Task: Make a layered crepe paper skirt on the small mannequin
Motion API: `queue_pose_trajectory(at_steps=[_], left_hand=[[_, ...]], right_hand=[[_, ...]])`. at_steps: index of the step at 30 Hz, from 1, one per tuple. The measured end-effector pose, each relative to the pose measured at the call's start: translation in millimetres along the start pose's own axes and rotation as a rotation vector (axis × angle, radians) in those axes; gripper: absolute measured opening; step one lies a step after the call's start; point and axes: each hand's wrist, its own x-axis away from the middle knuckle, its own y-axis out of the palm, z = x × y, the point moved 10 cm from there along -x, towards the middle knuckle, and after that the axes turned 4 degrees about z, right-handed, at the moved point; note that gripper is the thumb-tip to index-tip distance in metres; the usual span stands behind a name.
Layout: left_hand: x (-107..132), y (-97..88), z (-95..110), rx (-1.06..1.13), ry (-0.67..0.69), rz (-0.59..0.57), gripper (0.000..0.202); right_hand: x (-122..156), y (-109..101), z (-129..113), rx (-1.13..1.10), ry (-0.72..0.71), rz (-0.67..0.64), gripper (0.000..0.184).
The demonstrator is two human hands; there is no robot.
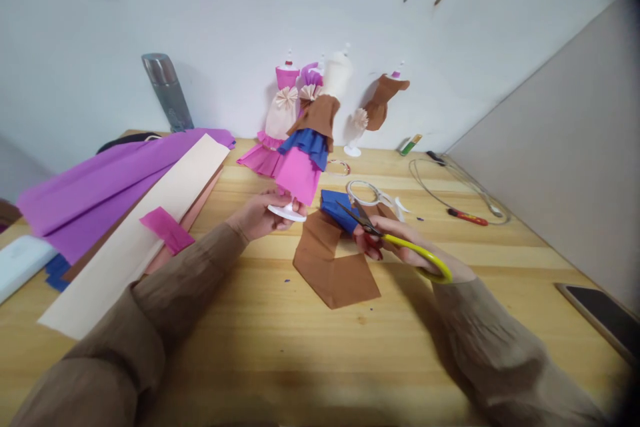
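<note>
My left hand (263, 215) is closed around the stem of a miniature dress form (303, 177), just above its round white base. The form leans to the right, dressed in layers of white, brown, ruffled blue and pink paper. In my right hand (407, 240) is a pair of scissors (436, 267) with yellow handles, dark blades pointing up and left. Its fingers are curled, partly hidden by the scissors. Below the blades lie a folded blue piece (333, 203) and a cut brown sheet (333, 273) on the wooden table.
More dressed forms stand at the back, a pink one (280, 123) and a brown one (384, 103). Purple paper (115, 177) and a cream strip (135, 240) lie left. A bottle (167, 93), white tape roll (363, 193), cable (467, 180) and phone (605, 317) are around.
</note>
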Motion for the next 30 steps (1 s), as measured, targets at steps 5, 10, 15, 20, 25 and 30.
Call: queue_pose_trajectory(at_steps=[5,10,15,20,25,30], left_hand=[[11.0,18.5,0.6,0.08,-0.009,-0.108,0.045],[13.1,22.8,7.2,0.112,0.028,-0.132,0.046],[14.0,21.8,7.2,0.126,0.012,-0.152,0.049],[20.4,37.3,9.2,0.102,0.022,-0.207,0.057],[9.3,12.8,24.8,-0.138,0.222,0.088,0.042],[19.7,-10.5,63.8,-0.685,0.501,0.423,0.012]], right_hand=[[-9.7,18.8,-1.5,-0.123,-0.012,-0.094,0.059],[-15.3,22.7,-26.9,-0.106,-0.106,-0.062,0.055],[-19.2,29.7,-39.9,-0.051,-0.129,-0.061,0.054],[-26.9,26.3,-31.6,-0.079,-0.128,-0.022,0.053],[-28.4,-9.8,-19.6,-0.191,-0.169,0.255,0.045],[-30.1,-59.0,-14.9,-0.356,-0.201,0.608,0.033]])
